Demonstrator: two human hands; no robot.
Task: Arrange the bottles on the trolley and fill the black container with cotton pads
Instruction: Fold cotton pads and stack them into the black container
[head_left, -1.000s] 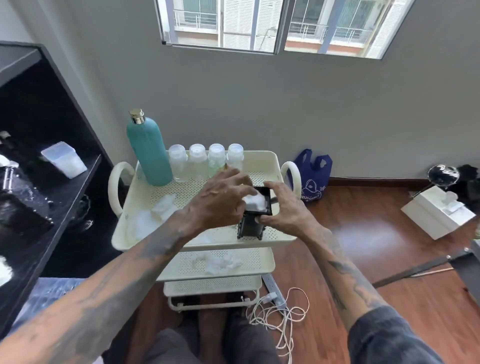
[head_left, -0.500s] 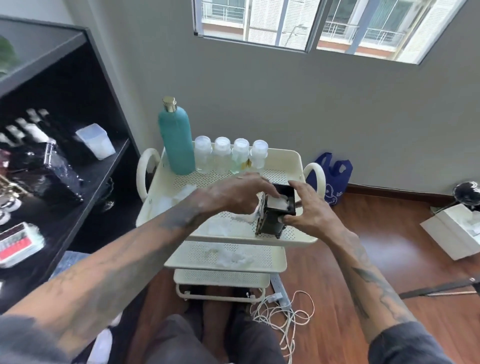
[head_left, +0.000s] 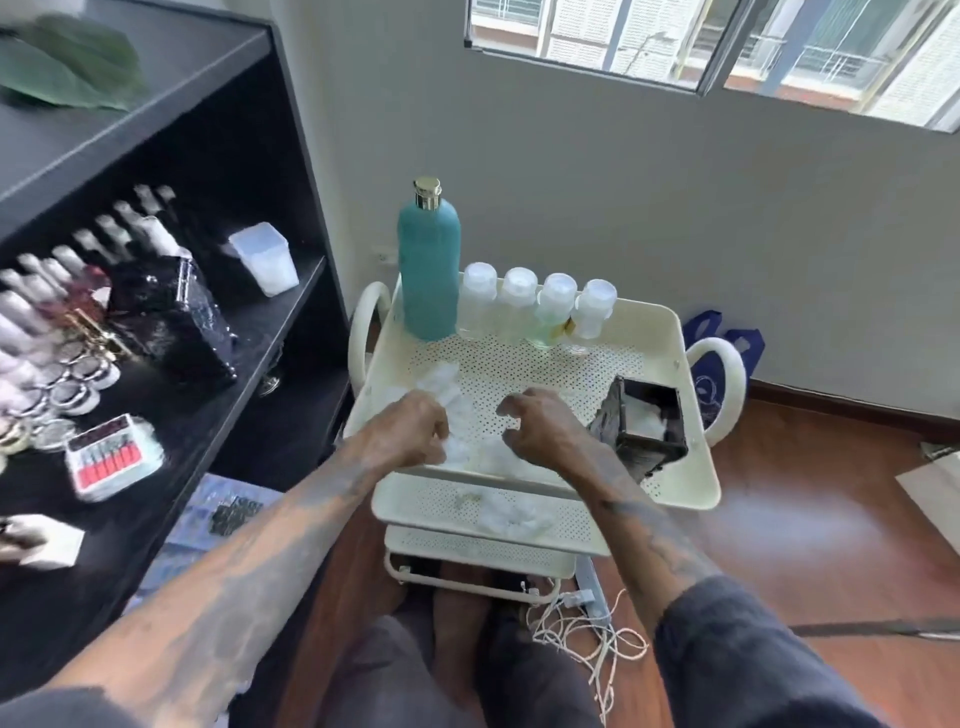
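Observation:
On the cream trolley's top tray (head_left: 670, 332), a tall teal bottle (head_left: 428, 270) stands at the back left. A row of several small clear bottles (head_left: 537, 309) is lined up to its right. The black container (head_left: 631, 441) stands tilted near the tray's right front corner, with white cotton pads (head_left: 649, 422) inside. Loose cotton pads (head_left: 451, 400) lie on the tray's left front. My left hand (head_left: 410, 434) is curled onto this pile, pinching pads. My right hand (head_left: 543, 428) hovers over the pile with clawed fingers, apart from the container.
A black shelf unit (head_left: 270, 332) stands close on the left, holding small bottles, a black case and a clear tub (head_left: 266, 262). The trolley's lower tray (head_left: 431, 506) holds more cotton (head_left: 511, 514). White cables (head_left: 582, 623) lie on the wooden floor; a blue bag (head_left: 719, 358) sits behind the right handle.
Both hands have let go of the black container and moved left to the loose cotton pads. The container now stands alone at the tray's right. The view has swung left.

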